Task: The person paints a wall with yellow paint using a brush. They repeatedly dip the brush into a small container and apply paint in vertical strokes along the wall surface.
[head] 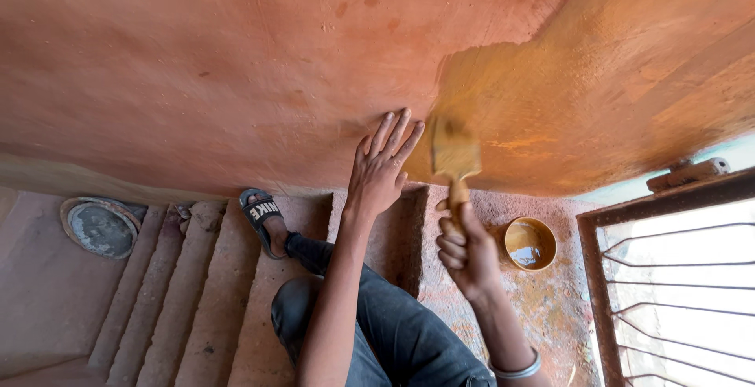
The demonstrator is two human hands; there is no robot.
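Two hands work against the reddish wall (236,64): the right hand (469,257) is closed in a fist around the handle of a paintbrush (454,159), whose long axis runs almost straight up from the fist so the bristles press the wall at the edge of the wet yellowish patch (550,104), while the left hand (383,168) lies flat and open, fingers spread, on dry plaster just left of the bristles (holding nothing). Lower right of the brush hand, a small bowl of paint (530,243) sits on the speckled ledge (550,308) near a barred window (676,277), with steps (189,293) and a sandalled foot (263,218) off to the left.
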